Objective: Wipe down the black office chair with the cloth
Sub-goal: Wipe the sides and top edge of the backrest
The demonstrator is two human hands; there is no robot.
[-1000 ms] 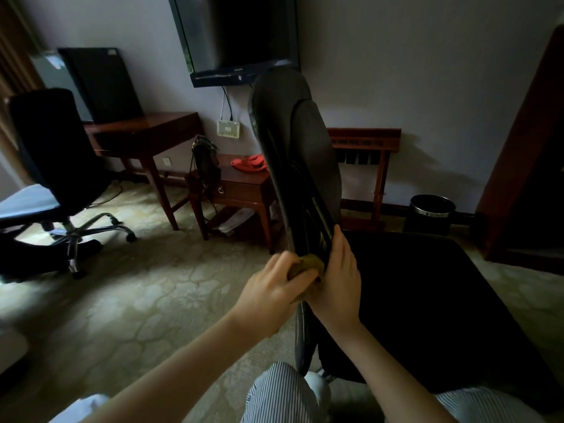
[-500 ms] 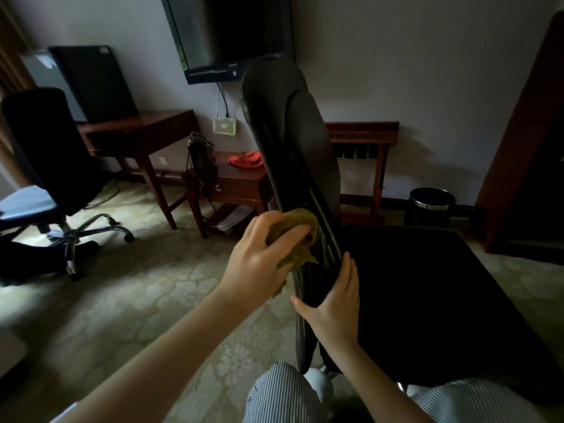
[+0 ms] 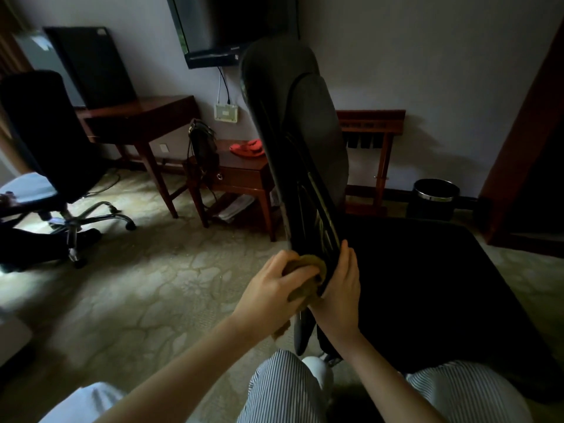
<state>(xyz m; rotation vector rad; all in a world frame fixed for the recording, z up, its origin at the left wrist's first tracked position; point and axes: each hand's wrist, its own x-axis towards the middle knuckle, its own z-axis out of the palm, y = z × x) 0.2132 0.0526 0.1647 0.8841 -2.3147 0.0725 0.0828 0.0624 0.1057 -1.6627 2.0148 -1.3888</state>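
**Chair backrest: cloth back down at the lower edge**

Chair (image 3: 293, 141) stands right in front of you, its backrest seen edge-on and its black seat spreading to your right. Half a second ago your left hand (image 3: 274, 294) had the cloth (image 3: 308, 282) higher up the backrest's edge; now it has come down to the bottom of that edge, close against your right hand (image 3: 338, 294). Your left hand's fingers are curled around the bunched olive cloth, pressing it onto the glossy black frame, with a tail of cloth hanging below your wrist. Your right hand is flat and open, fingers together and pointing up, laid against the seat side of the backrest; it has crept slightly higher than before.

Count: one cloth, two hands, and two office chairs, since a second chair (image 3: 45, 141) sits well apart at your left beside the wooden worktop (image 3: 137, 114).
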